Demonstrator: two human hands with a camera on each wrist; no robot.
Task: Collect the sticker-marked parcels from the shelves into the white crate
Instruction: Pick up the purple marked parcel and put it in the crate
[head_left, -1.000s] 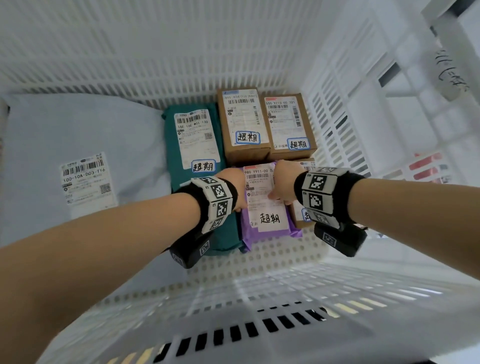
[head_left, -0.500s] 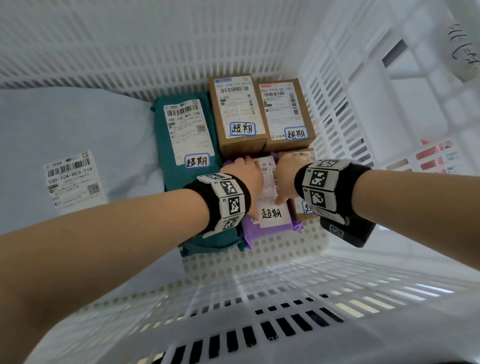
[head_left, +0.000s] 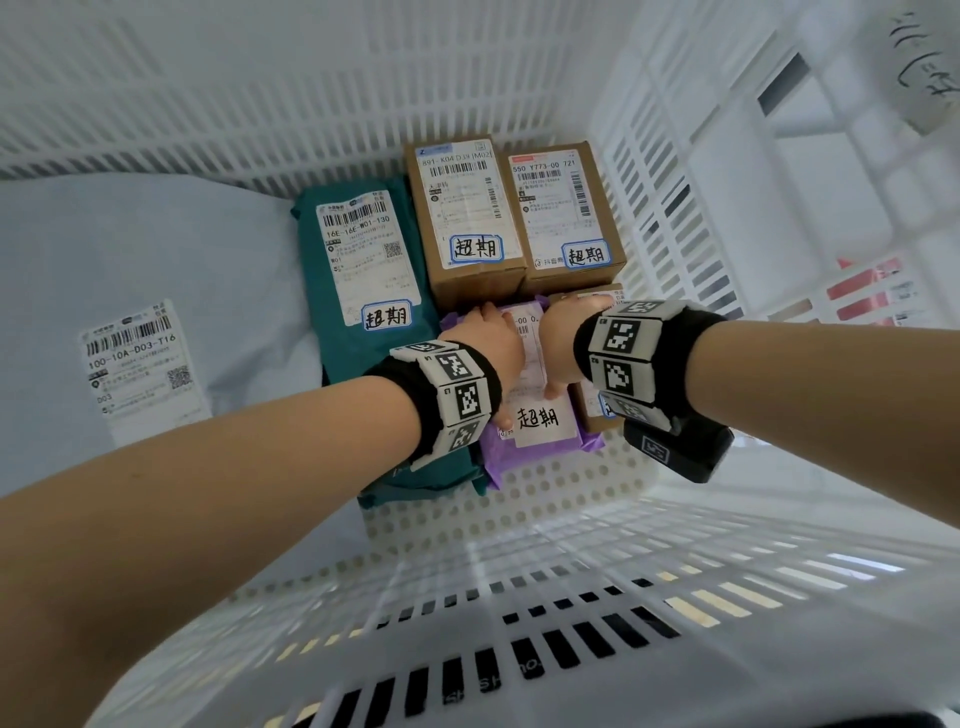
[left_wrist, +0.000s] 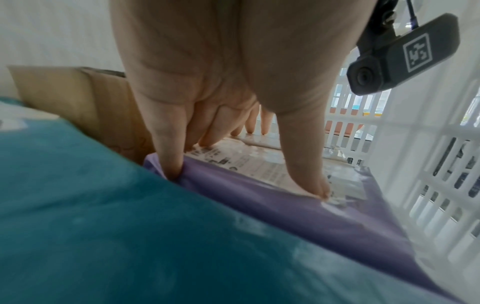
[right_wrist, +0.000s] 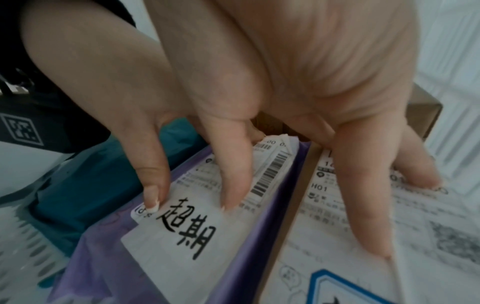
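The white crate already holds a row of marked parcels laid flat, labels up, packed against its right wall so each sticker reads at a glance: a grey bag, a teal bag, two boxes. The purple parcel lies between the teal bag and a lower box. Left hand and right hand rest spread, straight fingertips pressing it down, probably seating it in the gap.

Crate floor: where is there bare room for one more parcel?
Bare perforated floor lies along the near wall, beside the purple parcel and teal parcel. The far right corner is crowded with boxes; the grey bag covers the left.
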